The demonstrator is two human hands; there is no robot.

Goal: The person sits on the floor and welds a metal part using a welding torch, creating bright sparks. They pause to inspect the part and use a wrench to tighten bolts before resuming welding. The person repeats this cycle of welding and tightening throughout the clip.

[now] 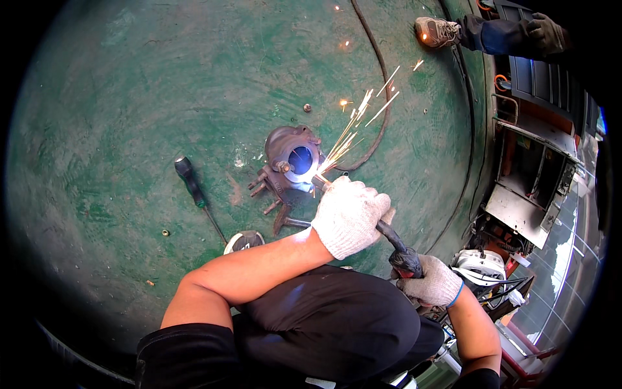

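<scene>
Both of my hands wear pale knitted gloves and hold a black welding torch point(392, 235). My left hand point(352, 217) is wrapped round its front part, close to the tip. Farther back, my right hand point(433, 282) grips the thick handle. The tip meets the right rim of a rusty, round cast-metal housing point(278, 142) with a wide bore, lying on the floor. A bluish-white glow lights that rim, and sparks point(350, 129) stream away to the upper right. Bolts stick out of the housing's lower left side. Beside them lies a hammer point(282, 219), partly hidden by my left arm.
A dark-handled screwdriver point(188, 178) lies left on the green floor point(129, 129), near my shoe point(244, 242). Small nuts point(307, 107) are scattered about. A cable point(379, 58) curves beyond the housing. Another person's shoe point(437, 32) and gloved hand point(545, 34) show top right, near an open metal cabinet point(518, 211).
</scene>
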